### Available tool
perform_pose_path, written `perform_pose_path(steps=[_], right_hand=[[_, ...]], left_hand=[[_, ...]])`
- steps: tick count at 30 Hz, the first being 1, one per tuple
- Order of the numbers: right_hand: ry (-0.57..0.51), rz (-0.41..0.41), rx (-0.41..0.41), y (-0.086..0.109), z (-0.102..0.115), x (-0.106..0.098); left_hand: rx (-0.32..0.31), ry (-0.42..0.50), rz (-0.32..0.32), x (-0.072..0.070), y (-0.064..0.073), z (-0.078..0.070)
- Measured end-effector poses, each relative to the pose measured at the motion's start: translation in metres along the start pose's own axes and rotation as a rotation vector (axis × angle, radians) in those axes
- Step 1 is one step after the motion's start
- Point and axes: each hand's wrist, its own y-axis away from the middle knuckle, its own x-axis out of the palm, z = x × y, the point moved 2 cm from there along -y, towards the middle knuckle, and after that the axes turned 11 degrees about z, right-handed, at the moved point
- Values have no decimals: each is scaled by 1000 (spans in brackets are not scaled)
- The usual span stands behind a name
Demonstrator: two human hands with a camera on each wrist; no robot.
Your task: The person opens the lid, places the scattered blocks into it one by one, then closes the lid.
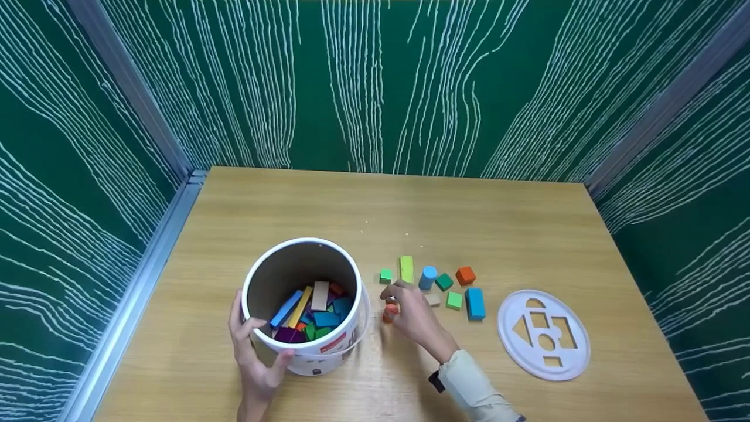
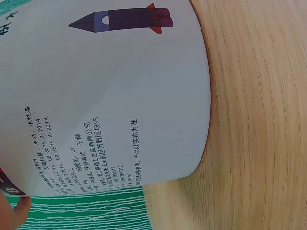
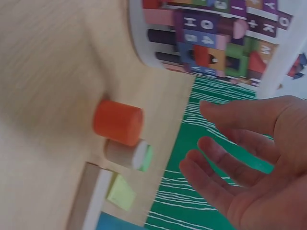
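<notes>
A white bucket (image 1: pixel 254 285) holds several coloured wooden blocks. My left hand (image 1: pixel 255 363) grips its near left side, with one finger over the rim and the thumb against the outer wall. Printed text and a rocket show on the bucket wall (image 2: pixel 110 76) in the left wrist view. My right hand (image 1: pixel 419 319) hovers over loose blocks right of the bucket. In the right wrist view its fingers (image 3: pixel 211 187) are spread and hold nothing. Nearest to it on the table stand an orange cylinder (image 3: pixel 117 122) and a pale wooden cylinder (image 3: pixel 125 152).
Several blocks lie beyond the right hand: a lime bar (image 1: pixel 406 269), a blue cylinder (image 1: pixel 428 277), a blue block (image 1: pixel 475 304) and an orange cube (image 1: pixel 466 275). A white lid (image 1: pixel 515 351) with shaped holes lies at right. Green walls enclose the wooden table (image 1: pixel 498 223).
</notes>
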Motion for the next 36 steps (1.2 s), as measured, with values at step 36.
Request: perform_pose_path(steps=[36], right_hand=[[-176,239,224,8,-28,31]], left_hand=[[-46,-23,16,-1,11,26]])
